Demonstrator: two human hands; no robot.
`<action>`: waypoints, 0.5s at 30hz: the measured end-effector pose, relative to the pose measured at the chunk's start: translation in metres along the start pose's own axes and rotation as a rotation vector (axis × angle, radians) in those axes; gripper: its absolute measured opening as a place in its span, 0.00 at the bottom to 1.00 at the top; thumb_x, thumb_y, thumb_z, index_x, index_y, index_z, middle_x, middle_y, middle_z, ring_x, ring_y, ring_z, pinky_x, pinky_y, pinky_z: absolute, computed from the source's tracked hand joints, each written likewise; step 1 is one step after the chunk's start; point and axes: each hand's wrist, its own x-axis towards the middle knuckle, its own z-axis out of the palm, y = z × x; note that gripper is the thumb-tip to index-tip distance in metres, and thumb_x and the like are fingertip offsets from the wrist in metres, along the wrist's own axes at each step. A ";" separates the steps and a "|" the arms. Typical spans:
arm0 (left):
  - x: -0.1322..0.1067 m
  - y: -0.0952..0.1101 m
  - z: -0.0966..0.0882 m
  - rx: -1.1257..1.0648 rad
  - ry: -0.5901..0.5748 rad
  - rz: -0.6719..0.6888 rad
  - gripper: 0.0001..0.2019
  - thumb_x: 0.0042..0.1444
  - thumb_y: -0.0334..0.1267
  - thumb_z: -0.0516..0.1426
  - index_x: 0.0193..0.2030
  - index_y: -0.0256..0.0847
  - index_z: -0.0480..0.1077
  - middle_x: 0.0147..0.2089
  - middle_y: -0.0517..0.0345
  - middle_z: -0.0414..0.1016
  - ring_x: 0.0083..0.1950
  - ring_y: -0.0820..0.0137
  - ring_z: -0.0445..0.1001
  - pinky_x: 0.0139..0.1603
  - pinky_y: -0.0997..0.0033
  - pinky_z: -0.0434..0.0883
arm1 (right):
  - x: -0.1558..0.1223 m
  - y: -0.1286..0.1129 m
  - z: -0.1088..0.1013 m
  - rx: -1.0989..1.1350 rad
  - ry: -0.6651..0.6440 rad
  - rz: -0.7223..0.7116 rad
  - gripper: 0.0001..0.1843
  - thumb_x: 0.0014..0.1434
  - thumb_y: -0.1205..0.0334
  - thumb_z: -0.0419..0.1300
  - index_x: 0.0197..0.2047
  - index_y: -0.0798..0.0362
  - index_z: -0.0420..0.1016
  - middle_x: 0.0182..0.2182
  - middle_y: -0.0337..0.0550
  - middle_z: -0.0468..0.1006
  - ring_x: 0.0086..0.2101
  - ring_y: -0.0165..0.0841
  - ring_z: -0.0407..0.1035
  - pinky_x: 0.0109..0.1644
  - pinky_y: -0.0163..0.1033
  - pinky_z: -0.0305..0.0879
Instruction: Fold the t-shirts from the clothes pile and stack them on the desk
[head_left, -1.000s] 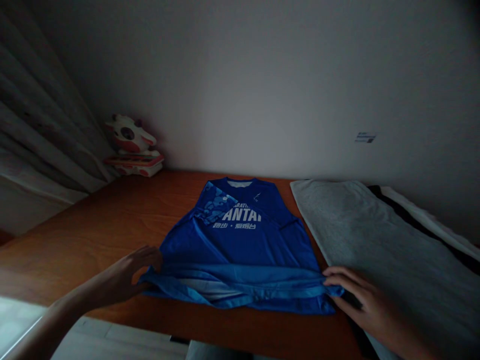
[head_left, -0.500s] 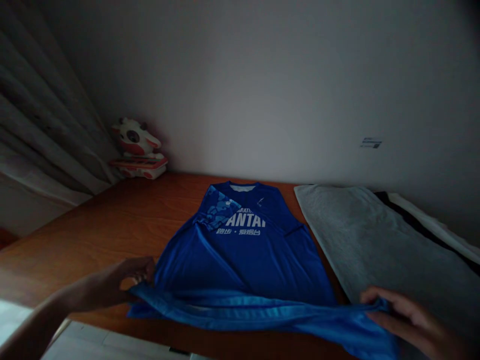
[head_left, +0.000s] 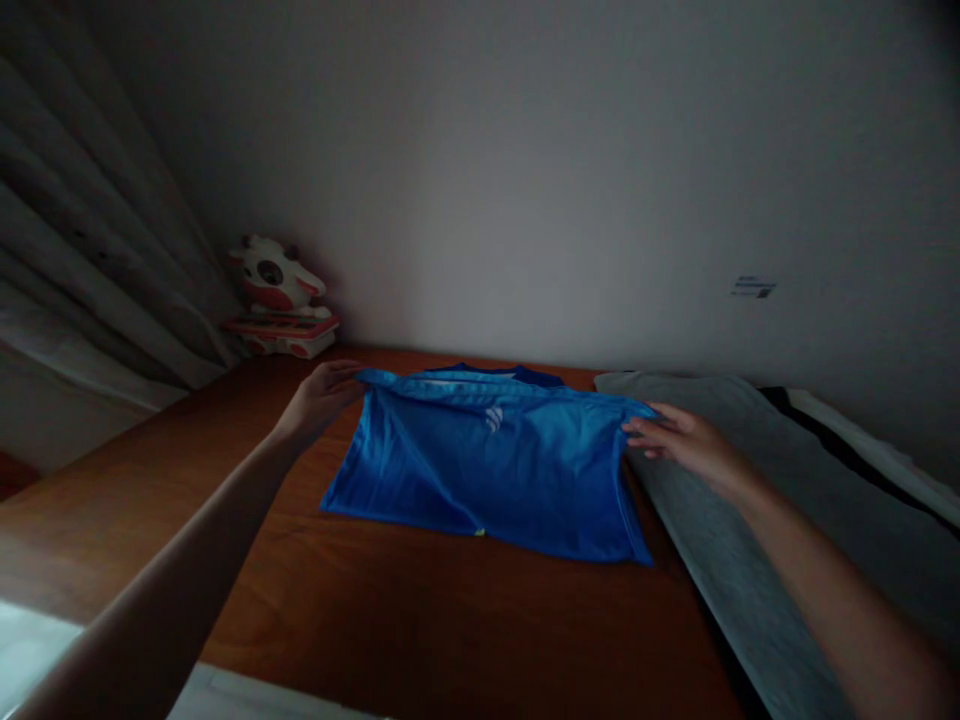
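So the blue shirt is on the wooden tabletop, folded up on itself, hem raised near the collar end. Left hand pinches one hem corner, right hand the other. Looks like mid-fold to me; next move probably wants both corners laid down evenly. Gray cloth sits just right, cow toy back left.

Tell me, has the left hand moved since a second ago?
Yes. The left hand, holding the blue shirt, moved forward across the table, closer to the toy cow.
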 end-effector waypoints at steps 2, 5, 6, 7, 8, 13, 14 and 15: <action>-0.005 -0.008 0.009 0.058 0.038 -0.059 0.31 0.52 0.51 0.64 0.57 0.35 0.65 0.61 0.39 0.72 0.54 0.59 0.77 0.52 0.57 0.77 | -0.003 0.009 0.011 -0.047 -0.019 0.015 0.31 0.55 0.37 0.62 0.55 0.47 0.74 0.44 0.53 0.83 0.42 0.49 0.80 0.42 0.52 0.78; -0.037 -0.017 0.013 0.274 -0.161 -0.003 0.24 0.55 0.54 0.60 0.51 0.40 0.71 0.52 0.46 0.79 0.48 0.59 0.80 0.49 0.58 0.78 | -0.036 0.016 0.022 -0.209 -0.091 -0.104 0.30 0.57 0.38 0.61 0.56 0.47 0.73 0.49 0.53 0.81 0.47 0.48 0.78 0.51 0.54 0.75; -0.052 -0.019 0.011 0.357 -0.268 0.064 0.20 0.57 0.54 0.59 0.48 0.41 0.73 0.47 0.49 0.80 0.45 0.61 0.80 0.49 0.59 0.78 | -0.051 0.017 0.025 -0.258 -0.154 -0.162 0.26 0.59 0.40 0.60 0.54 0.47 0.75 0.50 0.51 0.81 0.47 0.46 0.77 0.53 0.52 0.75; -0.067 -0.020 0.009 0.432 -0.371 0.145 0.18 0.59 0.53 0.58 0.47 0.43 0.75 0.46 0.52 0.81 0.44 0.62 0.81 0.49 0.61 0.78 | -0.066 0.018 0.027 -0.307 -0.214 -0.213 0.23 0.60 0.41 0.60 0.52 0.46 0.77 0.50 0.50 0.80 0.48 0.44 0.77 0.54 0.51 0.74; -0.081 -0.021 0.005 0.494 -0.458 0.235 0.17 0.60 0.52 0.58 0.47 0.44 0.77 0.47 0.53 0.81 0.46 0.62 0.81 0.52 0.61 0.77 | -0.079 0.020 0.028 -0.353 -0.267 -0.255 0.21 0.61 0.43 0.61 0.52 0.46 0.77 0.51 0.48 0.79 0.49 0.43 0.76 0.56 0.49 0.73; -0.119 -0.029 -0.015 0.612 -0.573 0.522 0.14 0.67 0.39 0.54 0.53 0.49 0.78 0.53 0.53 0.81 0.51 0.65 0.80 0.55 0.68 0.76 | -0.108 0.038 0.023 -0.445 -0.357 -0.360 0.16 0.65 0.59 0.54 0.50 0.45 0.79 0.51 0.45 0.78 0.50 0.38 0.76 0.58 0.44 0.71; -0.120 -0.031 -0.019 0.606 -0.570 0.541 0.15 0.68 0.36 0.51 0.52 0.48 0.79 0.51 0.53 0.81 0.49 0.66 0.81 0.53 0.70 0.77 | -0.108 0.043 0.021 -0.446 -0.351 -0.371 0.17 0.64 0.63 0.51 0.49 0.45 0.80 0.49 0.45 0.79 0.49 0.37 0.76 0.57 0.44 0.72; -0.120 -0.033 -0.023 0.598 -0.572 0.555 0.17 0.69 0.34 0.49 0.52 0.48 0.79 0.50 0.53 0.82 0.48 0.67 0.81 0.51 0.71 0.77 | -0.107 0.046 0.018 -0.446 -0.347 -0.379 0.19 0.63 0.65 0.50 0.48 0.46 0.80 0.48 0.45 0.79 0.48 0.36 0.77 0.56 0.43 0.72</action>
